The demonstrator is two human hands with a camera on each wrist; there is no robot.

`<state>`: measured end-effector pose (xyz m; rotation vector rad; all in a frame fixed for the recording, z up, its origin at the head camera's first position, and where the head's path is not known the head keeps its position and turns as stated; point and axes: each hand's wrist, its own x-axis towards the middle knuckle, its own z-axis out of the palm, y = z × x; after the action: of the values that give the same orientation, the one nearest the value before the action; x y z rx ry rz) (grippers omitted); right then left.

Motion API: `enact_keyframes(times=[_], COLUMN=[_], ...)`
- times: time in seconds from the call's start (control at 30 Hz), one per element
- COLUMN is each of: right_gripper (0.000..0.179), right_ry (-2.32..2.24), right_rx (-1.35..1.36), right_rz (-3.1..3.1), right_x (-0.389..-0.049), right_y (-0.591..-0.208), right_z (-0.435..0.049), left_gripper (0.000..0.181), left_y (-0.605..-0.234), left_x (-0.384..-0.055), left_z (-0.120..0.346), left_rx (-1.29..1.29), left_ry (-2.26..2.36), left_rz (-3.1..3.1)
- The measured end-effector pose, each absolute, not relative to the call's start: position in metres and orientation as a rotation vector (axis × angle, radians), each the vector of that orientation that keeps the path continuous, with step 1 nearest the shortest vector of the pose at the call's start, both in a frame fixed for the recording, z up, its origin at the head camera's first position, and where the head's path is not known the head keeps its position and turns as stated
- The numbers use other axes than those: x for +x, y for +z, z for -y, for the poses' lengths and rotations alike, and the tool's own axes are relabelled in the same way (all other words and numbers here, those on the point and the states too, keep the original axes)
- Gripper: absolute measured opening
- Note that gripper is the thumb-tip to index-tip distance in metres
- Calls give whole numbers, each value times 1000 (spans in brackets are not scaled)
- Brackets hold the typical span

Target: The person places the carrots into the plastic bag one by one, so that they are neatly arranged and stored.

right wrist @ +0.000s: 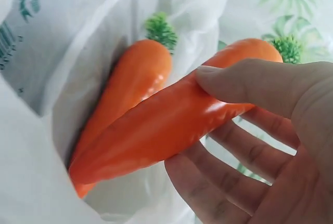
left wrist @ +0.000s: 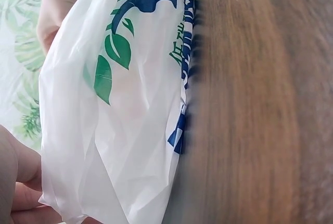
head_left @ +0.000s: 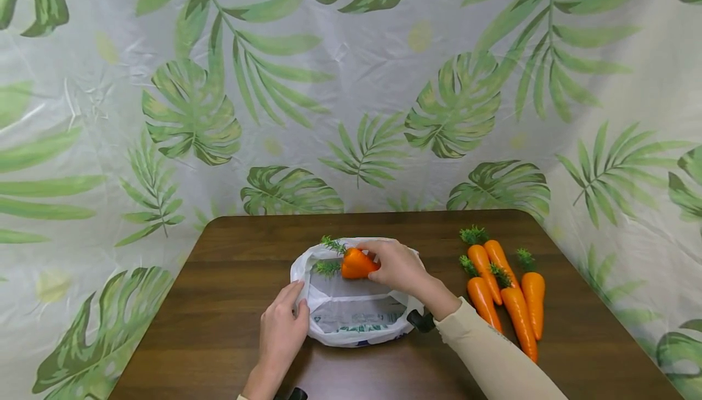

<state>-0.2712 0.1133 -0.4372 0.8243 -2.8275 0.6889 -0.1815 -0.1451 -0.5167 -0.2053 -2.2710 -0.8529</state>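
A white plastic bag point(head_left: 359, 342) with green and blue print stands with its mouth open on the table. My left hand point(head_left: 282, 327) holds its left rim; in the left wrist view the fingers point(left wrist: 23, 172) are at the bag's edge, partly hidden by the plastic. Over the bag's mouth, my right hand point(head_left: 397, 266) grips an orange carrot point(right wrist: 156, 125) with a green tuft, thumb on one side and fingers on the other. The held carrot slants tip-down into the bag. A second carrot point(right wrist: 132, 76) lies inside the bag, its lower end overlapped by the held one.
Several more carrots point(head_left: 518, 314) with green tufts lie in a group on the right side of the brown wooden table point(head_left: 230, 284). A leaf-patterned sheet point(head_left: 356, 83) hangs behind the table and along its sides.
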Motion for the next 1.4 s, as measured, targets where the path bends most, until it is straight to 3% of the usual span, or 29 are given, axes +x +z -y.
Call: enact_keyframes(times=[0.47,1.4], right_gripper=[56,29], right_ry=[348,107], right_rx=[955,925], right_rz=[2808,2740], right_x=[-265,-266], right_y=[-458,-477], right_z=[-104,-91], left_gripper=[35,36], left_y=[-517,-517], left_x=[-180,-181], left_z=[144,144], left_rx=[-198,-203], left_ry=[-848,-845], left_rz=[2267,2262])
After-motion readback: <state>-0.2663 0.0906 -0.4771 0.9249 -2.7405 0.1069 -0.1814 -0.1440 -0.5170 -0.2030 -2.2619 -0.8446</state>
